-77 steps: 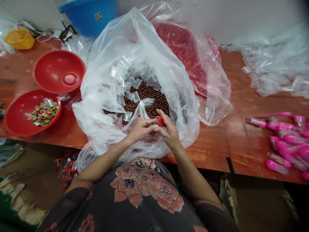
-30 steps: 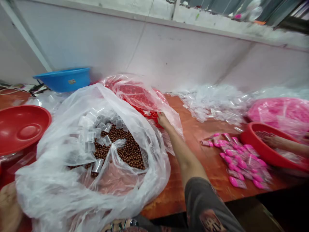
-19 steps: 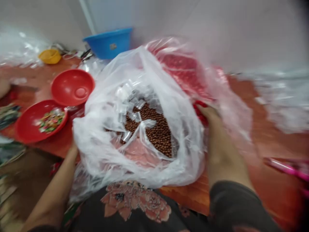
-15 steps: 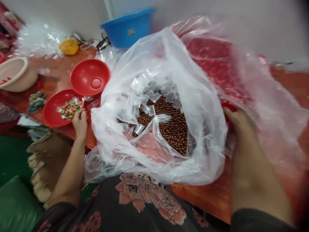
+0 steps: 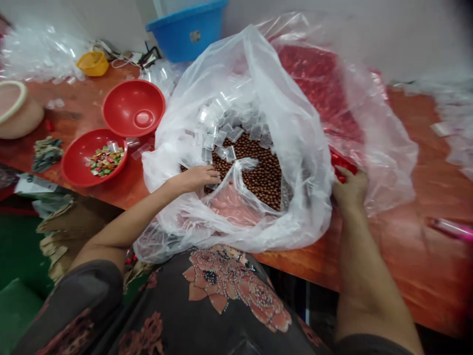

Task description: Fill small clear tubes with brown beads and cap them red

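Your left hand (image 5: 197, 178) has left the red bowl (image 5: 74, 161) for brown balls (image 5: 266, 182) near the desk's (image 5: 402, 251) front edge; your right hand (image 5: 351, 190) stays at red plastic (image 5: 342, 161): 2 supplies reached, grips unclear.

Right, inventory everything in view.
Milky bag: 1, whitish, centre
Balls: many, brown, in milky bag
Containers: many, clear, in milky bag
Filled bag: 1, clear, red contents, behind-right
Bowls: 2, red, left
Packets: many, multicoloured, in nearer bowl
Large tub: 1, blue, back
Basket: 1, yellow, back left
Other tub: 1, cream, far left
Cloth: 1, greyish, left
Plastic heaps: 2, clear, back left, right
Tube: 1, clear and pink, right
Cardboard: count unclear, brown, below left
Table: 1, reddish, underneath
Wall: 1, pale, back
Shirt: 1, dark floral, bottom
Left hand: 1, bare, over balls
Right hand: 1, bare, at filled bag
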Available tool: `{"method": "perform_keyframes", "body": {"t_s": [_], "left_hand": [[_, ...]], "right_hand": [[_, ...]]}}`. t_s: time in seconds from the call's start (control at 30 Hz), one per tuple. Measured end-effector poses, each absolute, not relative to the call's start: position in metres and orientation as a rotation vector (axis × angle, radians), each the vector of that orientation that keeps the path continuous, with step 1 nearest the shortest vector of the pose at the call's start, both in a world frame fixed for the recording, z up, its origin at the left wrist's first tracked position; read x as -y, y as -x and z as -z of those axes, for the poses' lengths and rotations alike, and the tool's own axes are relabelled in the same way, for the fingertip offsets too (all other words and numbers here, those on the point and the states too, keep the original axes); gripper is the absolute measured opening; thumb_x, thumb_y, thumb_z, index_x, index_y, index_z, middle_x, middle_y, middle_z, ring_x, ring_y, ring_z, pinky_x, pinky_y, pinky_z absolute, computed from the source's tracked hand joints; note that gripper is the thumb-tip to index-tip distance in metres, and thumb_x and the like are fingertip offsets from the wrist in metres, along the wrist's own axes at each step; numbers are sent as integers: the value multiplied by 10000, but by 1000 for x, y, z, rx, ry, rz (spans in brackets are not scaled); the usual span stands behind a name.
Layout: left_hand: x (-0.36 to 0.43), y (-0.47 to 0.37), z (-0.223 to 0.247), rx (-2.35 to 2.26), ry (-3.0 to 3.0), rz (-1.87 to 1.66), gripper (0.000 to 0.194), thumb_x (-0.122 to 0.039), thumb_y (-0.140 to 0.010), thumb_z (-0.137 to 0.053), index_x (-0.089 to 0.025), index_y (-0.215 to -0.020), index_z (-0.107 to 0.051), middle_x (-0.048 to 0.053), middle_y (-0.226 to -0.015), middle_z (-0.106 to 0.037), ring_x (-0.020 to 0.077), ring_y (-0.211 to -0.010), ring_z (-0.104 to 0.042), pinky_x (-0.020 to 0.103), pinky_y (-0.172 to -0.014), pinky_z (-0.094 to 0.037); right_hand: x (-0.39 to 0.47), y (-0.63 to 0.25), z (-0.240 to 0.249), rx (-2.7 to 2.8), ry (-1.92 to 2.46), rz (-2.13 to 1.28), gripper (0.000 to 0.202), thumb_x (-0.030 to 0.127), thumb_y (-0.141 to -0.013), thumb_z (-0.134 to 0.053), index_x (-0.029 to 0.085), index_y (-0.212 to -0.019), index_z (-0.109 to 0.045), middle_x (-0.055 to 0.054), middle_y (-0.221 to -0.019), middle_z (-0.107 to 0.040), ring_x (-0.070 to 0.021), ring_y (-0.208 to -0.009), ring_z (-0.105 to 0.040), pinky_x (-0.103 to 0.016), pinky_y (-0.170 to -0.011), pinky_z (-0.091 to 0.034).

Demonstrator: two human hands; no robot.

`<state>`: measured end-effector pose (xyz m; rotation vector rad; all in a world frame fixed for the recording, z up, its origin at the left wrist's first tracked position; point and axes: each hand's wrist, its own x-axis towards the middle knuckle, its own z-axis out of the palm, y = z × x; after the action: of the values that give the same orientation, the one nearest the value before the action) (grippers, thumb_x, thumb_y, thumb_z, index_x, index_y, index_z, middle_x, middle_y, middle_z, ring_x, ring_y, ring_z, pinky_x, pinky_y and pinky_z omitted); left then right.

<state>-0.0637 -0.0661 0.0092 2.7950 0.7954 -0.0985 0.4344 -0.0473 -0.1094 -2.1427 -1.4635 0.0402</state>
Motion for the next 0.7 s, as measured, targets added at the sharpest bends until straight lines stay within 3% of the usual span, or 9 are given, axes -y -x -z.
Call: {"method": "perform_keyframes", "body": {"t_s": [0.1,0.23,0.33,0.43,0.53,0.63,0.7], "left_hand": [[53,64,-2,-831,-2803,262,280,-100,-877,-567,-206,-1125,-645,93,-1098,-660,206,-1007,-582,302,-834,-445],[47,68,-2,-922,-2741,191,184,-200,-822,-675,-177,-994,-611,86,-1072,-622,218,-995,-551,297,-815,-426],[44,69,-5,-992,-2626,170,153,-251,-859,-641,-183,-992,-607,65,-987,-622,206,-918,-557,289,-769,-422],[43,63,-13,-1035,-2572,120,188,-245,-873,-615,-190,-1050,-649,70,-1004,-648,212,-951,-576,303,-812,-435],[44,39,-18,-1129,-2410,-184,264,-291,-888,-595,-187,-1113,-685,75,-1051,-677,207,-987,-602,316,-876,-451],[49,-2,-10,-1173,-2038,-377,356,-345,-865,-607,-168,-1160,-700,42,-948,-710,178,-835,-635,291,-790,-479],[52,-32,2,-1166,-1863,-358,372,-317,-815,-648,-148,-1139,-716,27,-860,-717,161,-743,-630,272,-725,-475]], "right_hand": [[67,-432,105,1450,2126,15,380,327,-852,-605,136,-1153,-736,-171,-1311,-582,-215,-1136,-528,-321,-1005,-381],[88,-432,106,1428,2168,24,418,386,-818,-630,191,-1178,-711,-142,-1234,-614,-253,-1140,-492,-401,-1058,-319],[96,-434,109,1436,2163,-4,418,368,-768,-666,149,-1121,-711,-164,-1202,-595,-269,-1133,-475,-419,-1055,-319],[102,-434,108,1458,2116,-40,307,346,-784,-656,129,-989,-725,-155,-1151,-600,-238,-1096,-504,-358,-1011,-375],[109,-430,101,1446,2091,-13,276,380,-824,-654,167,-980,-734,-132,-1139,-603,-241,-1117,-496,-383,-1045,-346],[115,-421,87,1277,2006,37,345,465,-821,-688,218,-1058,-730,-125,-1154,-572,-252,-1131,-468,-420,-1074,-295],[116,-413,76,1037,1838,-126,380,493,-799,-713,226,-1070,-709,-99,-1112,-556,-217,-1045,-494,-382,-1016,-352]]}}
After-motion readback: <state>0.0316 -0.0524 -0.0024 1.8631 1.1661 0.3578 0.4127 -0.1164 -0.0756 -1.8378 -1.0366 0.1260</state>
